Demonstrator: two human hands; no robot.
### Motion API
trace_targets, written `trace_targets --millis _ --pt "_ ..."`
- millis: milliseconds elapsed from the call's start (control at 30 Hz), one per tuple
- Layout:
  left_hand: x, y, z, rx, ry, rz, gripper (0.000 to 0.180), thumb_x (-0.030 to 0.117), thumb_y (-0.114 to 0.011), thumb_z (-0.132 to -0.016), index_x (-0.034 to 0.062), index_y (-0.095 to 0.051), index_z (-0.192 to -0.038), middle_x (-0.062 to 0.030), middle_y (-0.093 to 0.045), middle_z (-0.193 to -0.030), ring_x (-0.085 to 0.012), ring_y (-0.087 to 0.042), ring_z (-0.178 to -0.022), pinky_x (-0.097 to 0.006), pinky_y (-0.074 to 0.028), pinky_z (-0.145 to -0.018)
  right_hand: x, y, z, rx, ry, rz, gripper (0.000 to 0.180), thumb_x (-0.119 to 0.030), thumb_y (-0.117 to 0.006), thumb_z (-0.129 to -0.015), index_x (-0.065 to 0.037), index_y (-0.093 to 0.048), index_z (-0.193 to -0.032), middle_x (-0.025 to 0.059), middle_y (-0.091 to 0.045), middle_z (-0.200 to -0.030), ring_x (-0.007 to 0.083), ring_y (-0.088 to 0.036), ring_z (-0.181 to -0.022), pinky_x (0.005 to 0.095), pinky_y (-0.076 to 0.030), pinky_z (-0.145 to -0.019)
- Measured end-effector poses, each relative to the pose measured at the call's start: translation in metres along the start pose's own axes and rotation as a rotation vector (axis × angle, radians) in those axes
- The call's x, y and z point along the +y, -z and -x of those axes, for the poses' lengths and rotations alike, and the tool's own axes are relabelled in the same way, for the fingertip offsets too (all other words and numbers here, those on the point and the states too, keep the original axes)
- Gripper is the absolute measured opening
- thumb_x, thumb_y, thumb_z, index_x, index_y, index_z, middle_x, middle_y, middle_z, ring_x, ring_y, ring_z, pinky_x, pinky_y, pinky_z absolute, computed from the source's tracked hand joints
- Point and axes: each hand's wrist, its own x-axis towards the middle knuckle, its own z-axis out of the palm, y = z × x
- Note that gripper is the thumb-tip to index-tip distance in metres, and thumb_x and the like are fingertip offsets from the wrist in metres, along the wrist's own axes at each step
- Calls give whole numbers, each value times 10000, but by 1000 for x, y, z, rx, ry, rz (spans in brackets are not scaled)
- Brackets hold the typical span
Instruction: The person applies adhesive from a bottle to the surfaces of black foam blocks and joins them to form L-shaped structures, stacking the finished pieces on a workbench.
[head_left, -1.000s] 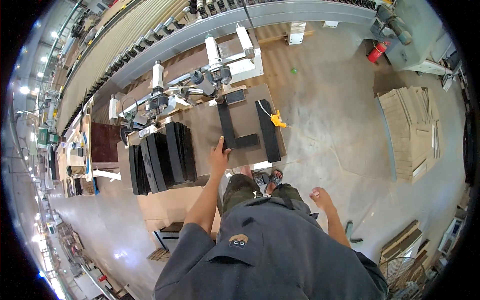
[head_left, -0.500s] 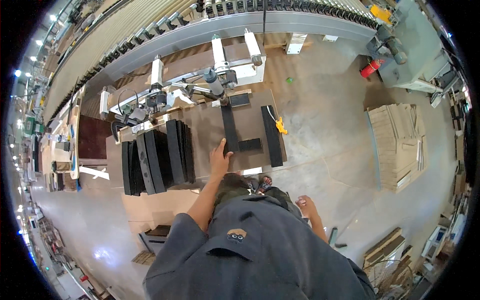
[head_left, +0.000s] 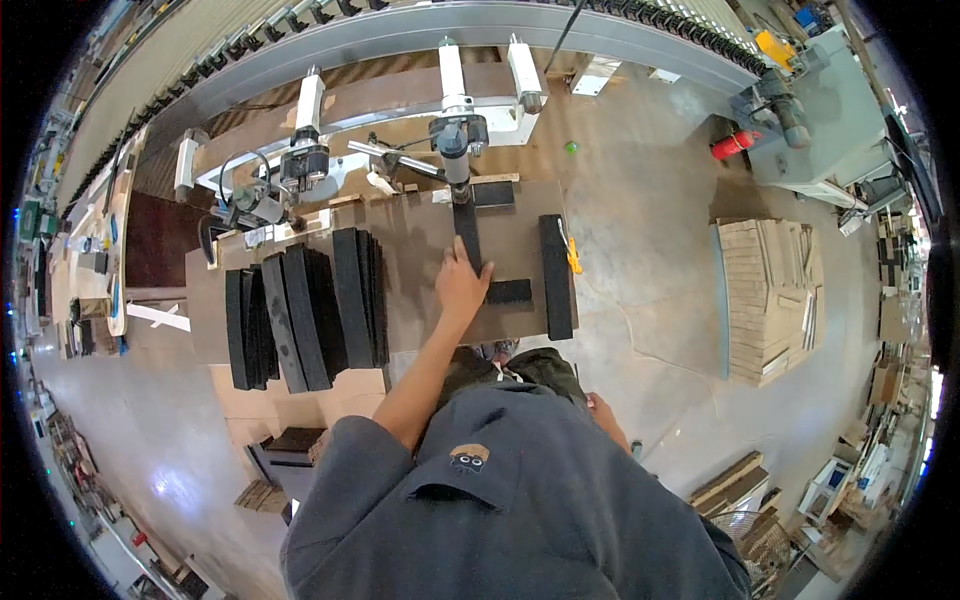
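Left hand [head_left: 462, 287] lies flat, fingers spread a little, on the brown bench [head_left: 410, 240] just left of the frame's centre, its fingertips touching the lower end of a long black strip [head_left: 468, 232] that runs upward toward a drill-like machine head [head_left: 455, 135]. It grips nothing; the palm simply presses down. Just right of the hand lies a short black block [head_left: 509, 291], and beyond that a second long black strip [head_left: 555, 275] stands parallel to the first near the bench's right edge, with a yellow clamp [head_left: 571, 256] touching its outer side. On the left half of the bench a stack of black panels [head_left: 300, 315] leans in a row on edge. Right hand [head_left: 600, 408] hangs low beside the person's hip, right of centre in the lower half of the frame, well apart from the bench; whether it is open or closed cannot be told, since the grey shirt hides most of it. A pallet of pale boards [head_left: 770, 295] sits on the floor at the right, and a red extinguisher [head_left: 733, 145] stands at the upper right.
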Motion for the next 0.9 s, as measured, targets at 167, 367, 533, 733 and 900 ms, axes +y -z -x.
trace_targets --millis 167,367,533,733,900 --pt "-7 -20 -19 23 -89 -197 839 399 -800 -1000 24 -458 -1668 -254 -592 -1358 -421 -706 -1135 -504 -622 -859 -2 16 -15 -53 -41 -174 299 -179 -694 -1072 -83 -706 -1355 70 -779 -1161 194 -704 -1052 358 -568 -922" --pt "0 -21 -13 1 -84 -157 744 290 -761 -1026 42 -483 -1670 -285 -600 -1298 -436 -711 -1059 -540 -603 -837 53 27 -17 -87 -81 -287 237 -108 -665 -1098 -73 -707 -1329 62 -766 -1240 193 -699 -1129 358 -571 -960" --pt "6 -9 -6 123 -54 -182 716 251 -802 -939 50 -557 -1581 -210 -613 -1228 -410 -709 -1042 -529 -576 -900 73 31 -14 -113 -109 -338 240 -73 -671 -1083 -49 -707 -1320 64 -766 -1265 213 -714 -1129 361 -577 -969" --pt "-27 24 47 46 212 -162 658 271 -745 -959 105 -591 -1577 -209 -628 -1304 -398 -694 -1094 -518 -538 -942 51 40 -7 -104 -155 -368 265 -114 -670 -1097 -37 -708 -1348 91 -770 -1253 237 -723 -1150 355 -564 -992" --pt "-74 33 83 181 195 -486 595 281 -695 -988 112 -620 -1554 -181 -617 -1364 -369 -643 -1185 -509 -471 -1028 78 36 -37 -79 -39 -215 370 -342 -530 -1190 -25 -712 -1250 65 -789 -1214 198 -744 -1130 362 -573 -967"
